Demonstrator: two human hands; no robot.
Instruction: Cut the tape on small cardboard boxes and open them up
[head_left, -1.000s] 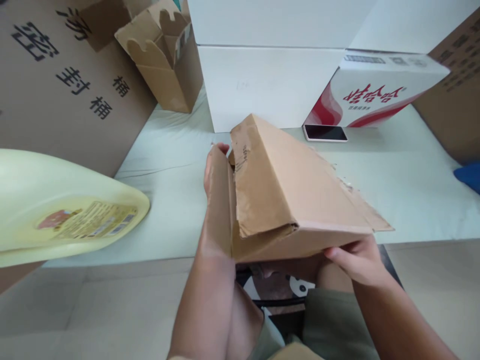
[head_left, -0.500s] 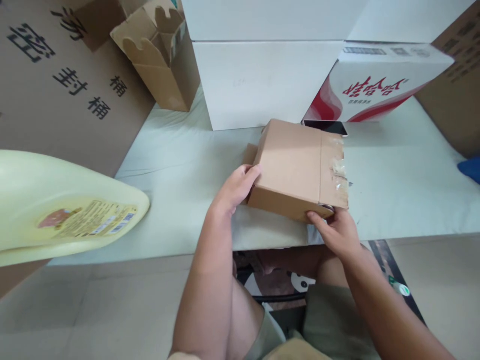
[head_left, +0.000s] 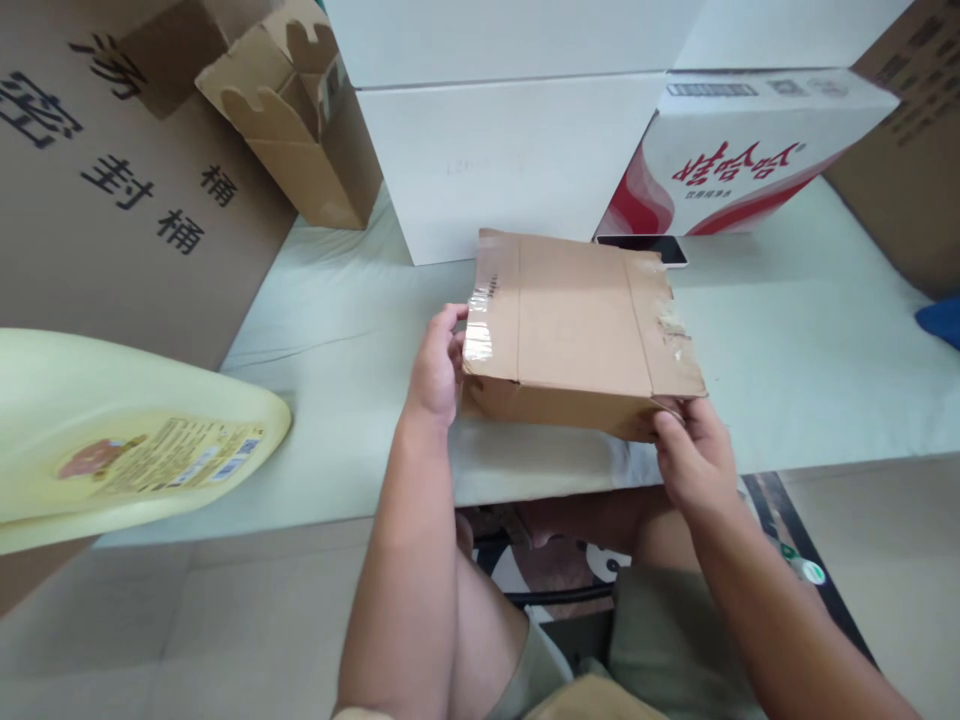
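Observation:
A brown cardboard box lies between my hands on the pale green cloth, its end flaps spread out level with its top panel. Clear tape clings to the left flap and to the torn right flap. My left hand has its fingers curled at the left flap's edge, the tips partly hidden behind it. Gripping the near right corner, my right hand has its thumb on the front side and its fingers under the right flap.
Behind the box stand a large white carton and a red-and-white carton, with a phone by them. A yellow bottle juts in from the left. An open small carton leans near a big brown box.
The left flap has swung out from the box's side to lie level with the top. My left hand has shifted from the box's side to that flap's edge.

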